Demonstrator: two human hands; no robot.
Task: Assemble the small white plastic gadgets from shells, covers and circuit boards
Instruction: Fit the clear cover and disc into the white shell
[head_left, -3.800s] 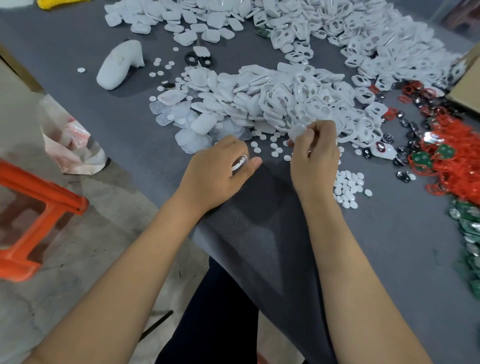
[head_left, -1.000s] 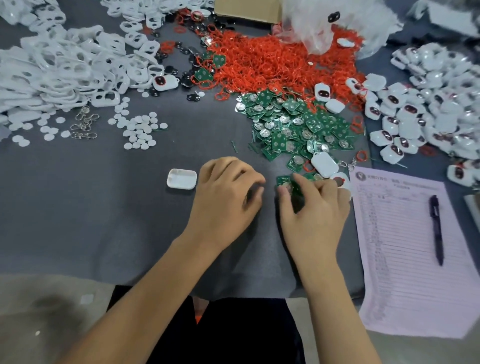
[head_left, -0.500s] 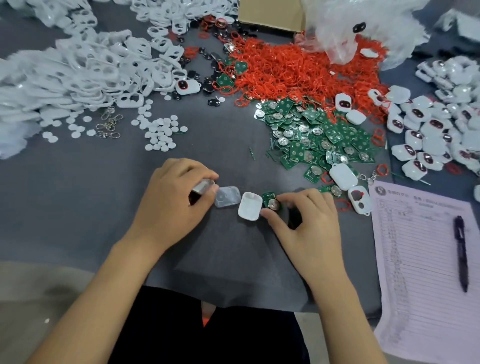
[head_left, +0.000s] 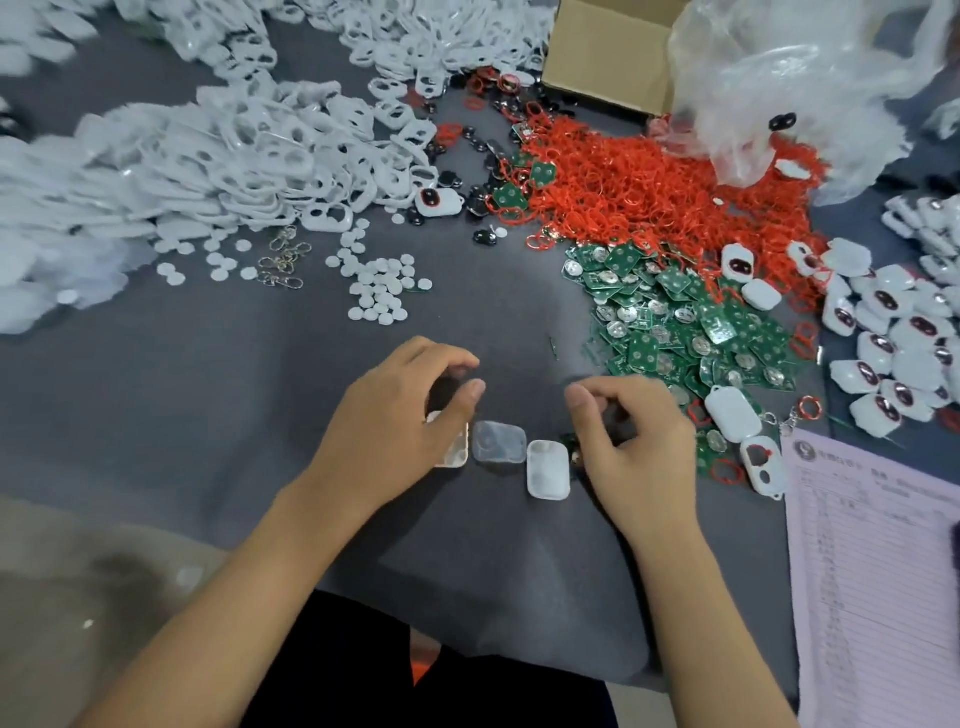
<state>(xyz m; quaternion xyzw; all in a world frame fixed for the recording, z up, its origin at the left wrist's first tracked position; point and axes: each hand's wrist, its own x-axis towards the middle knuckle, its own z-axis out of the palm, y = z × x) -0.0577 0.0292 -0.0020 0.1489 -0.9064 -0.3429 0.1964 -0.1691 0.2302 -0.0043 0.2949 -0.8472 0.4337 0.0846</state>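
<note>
The left hand hid most of a white piece. The paper was cut off at the right edge, its words too small to read.

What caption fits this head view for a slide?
Two hands sort white shells beside green circuit boards.

An assembly workshop: bulk heaps of shells and circuit boards.

Grey table bears shells, circuit boards, perhaps rubber rings.
</note>
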